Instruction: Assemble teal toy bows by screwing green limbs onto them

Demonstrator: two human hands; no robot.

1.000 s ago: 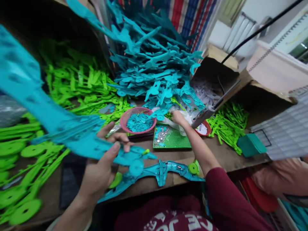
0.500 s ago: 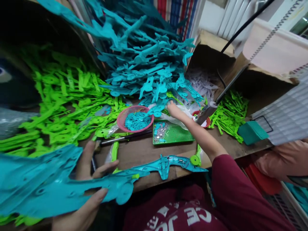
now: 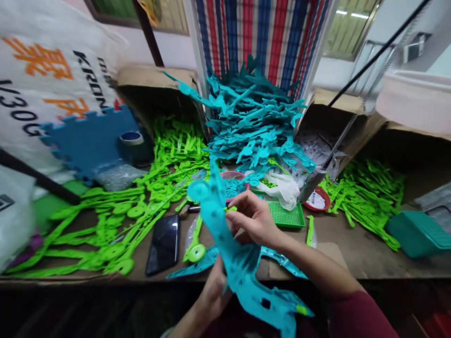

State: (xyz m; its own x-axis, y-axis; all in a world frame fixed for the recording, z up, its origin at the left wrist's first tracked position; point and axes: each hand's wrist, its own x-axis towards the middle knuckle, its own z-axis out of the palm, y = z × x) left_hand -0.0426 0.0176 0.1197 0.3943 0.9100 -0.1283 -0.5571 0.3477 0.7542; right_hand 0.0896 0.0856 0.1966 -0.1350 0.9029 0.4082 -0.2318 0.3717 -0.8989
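Note:
A long, turquoise plastic part (image 3: 220, 230) with round and branching ends is held up slantwise in front of me. My left hand (image 3: 213, 291) is closed on its lower middle, with some fingers hidden behind it. My right hand (image 3: 255, 218) pinches a small bright green plastic piece (image 3: 230, 209) against the part's right edge. Another green bit shows near the part's lower tip. Behind my hands, a second turquoise part (image 3: 283, 260) lies along the table's front edge, partly covered. A pink basket (image 3: 248, 182) of small turquoise pieces stands beyond.
Turquoise parts (image 3: 257, 126) are heaped at the back. Green parts (image 3: 116, 230) spread left, with another green pile (image 3: 366, 197) at right. A phone (image 3: 162, 244), green tray (image 3: 299, 220), red bowl (image 3: 327, 203) and teal bin (image 3: 419, 232) are on the table (image 3: 366, 258).
My right hand has come back from the turquoise heap to the held part with the green piece. My left hand has moved right and turned the part steeply. The view has shifted left.

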